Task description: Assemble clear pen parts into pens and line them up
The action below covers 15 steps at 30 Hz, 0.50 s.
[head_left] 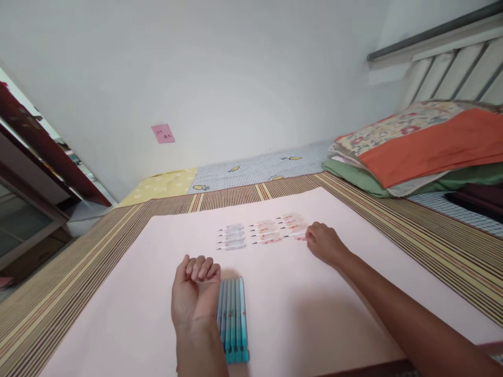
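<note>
My left hand (195, 293) rests palm up on a pale pink sheet (314, 303), fingers curled loosely with nothing in them. Right beside it lies a row of several blue pens (234, 319), side by side. My right hand (324, 243) reaches forward and pinches a pink-patterned pen (299, 237) at the right end of three small groups of pens. The left group (231, 236) is pale grey, the middle group (266, 233) and right group (291, 222) are pink.
The pink sheet lies on a striped mat (78, 272) over a bed. Folded blankets and a pillow (420, 146) are stacked at the right. A pink sticky note (163, 133) hangs on the white wall. A dark wooden cabinet (35, 183) stands at the left.
</note>
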### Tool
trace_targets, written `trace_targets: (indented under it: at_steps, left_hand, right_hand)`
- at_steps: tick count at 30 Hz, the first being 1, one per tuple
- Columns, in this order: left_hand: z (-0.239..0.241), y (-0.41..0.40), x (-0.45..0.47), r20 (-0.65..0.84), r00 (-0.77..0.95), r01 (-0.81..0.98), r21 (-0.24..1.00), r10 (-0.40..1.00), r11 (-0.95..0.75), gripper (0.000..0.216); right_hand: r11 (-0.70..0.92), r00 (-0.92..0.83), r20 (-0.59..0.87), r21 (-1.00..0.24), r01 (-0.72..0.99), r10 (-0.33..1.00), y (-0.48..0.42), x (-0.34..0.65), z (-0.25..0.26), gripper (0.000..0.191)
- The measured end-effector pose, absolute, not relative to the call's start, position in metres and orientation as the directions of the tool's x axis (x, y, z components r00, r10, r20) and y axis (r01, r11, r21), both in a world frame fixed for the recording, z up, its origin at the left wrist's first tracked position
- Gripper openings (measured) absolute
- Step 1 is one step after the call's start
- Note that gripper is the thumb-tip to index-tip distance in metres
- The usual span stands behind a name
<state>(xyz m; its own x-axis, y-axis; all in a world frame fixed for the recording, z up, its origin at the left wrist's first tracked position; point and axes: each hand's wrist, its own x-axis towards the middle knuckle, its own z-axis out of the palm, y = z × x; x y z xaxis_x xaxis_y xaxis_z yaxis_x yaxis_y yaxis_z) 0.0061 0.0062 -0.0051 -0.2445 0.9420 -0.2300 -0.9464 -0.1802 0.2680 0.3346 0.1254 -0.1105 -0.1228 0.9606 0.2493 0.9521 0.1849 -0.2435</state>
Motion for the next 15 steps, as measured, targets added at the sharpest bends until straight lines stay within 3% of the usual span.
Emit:
trace_targets:
  at_steps: [6, 10, 15]
  left_hand:
    - [-0.008, 0.008, 0.01, -0.196, -0.221, -0.934, 0.323, 0.955, -0.15, 0.037]
    - [-0.01, 0.009, 0.01, -0.171, -0.219, -0.921, 0.361, 0.961, -0.145, 0.039]
    - [-0.01, 0.01, 0.01, -0.222, -0.228, -0.935, 0.322, 0.948, -0.149, 0.038]
  right_hand:
    - [0.186, -0.096, 0.275, -0.323, 0.928, 0.957, 0.134, 0.339, -0.112, 0.033]
    - [0.174, -0.094, 0.225, -0.367, 0.914, 0.97, 0.147, 0.336, -0.11, 0.028]
    - [0.111, -0.045, 0.163, -0.422, 0.9, 0.986, 0.149, 0.336, -0.108, 0.019]
